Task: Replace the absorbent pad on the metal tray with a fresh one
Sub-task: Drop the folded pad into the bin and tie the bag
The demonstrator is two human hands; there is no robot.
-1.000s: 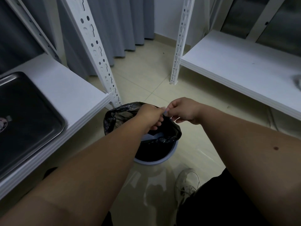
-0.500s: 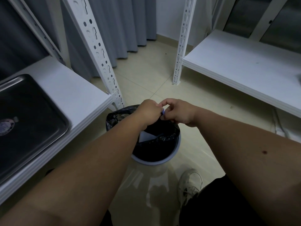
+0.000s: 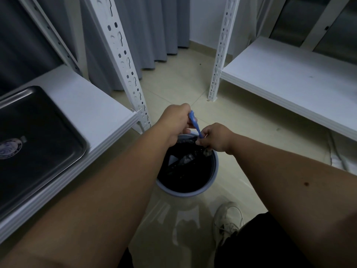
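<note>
Feed I got was dim, bluish cast, underexposed overall. Soft light seemed to come from overhead; the floor [image 3: 179, 88] showed a pale glossy sheen near the shoe [image 3: 228, 221]. Bin [image 3: 186, 171] interior was crushed to black, no detail. Tray [image 3: 38, 140] had a faint reflection. Wide-angle bend splayed the shelf posts [image 3: 119, 55] outward. Forearms at bottom looked soft.

No writing, label, brand or number could be read anywhere. A round blue-and-white mark showed in the metal tray [image 3: 44, 132] at the left, but it was too blurred to read.
</note>
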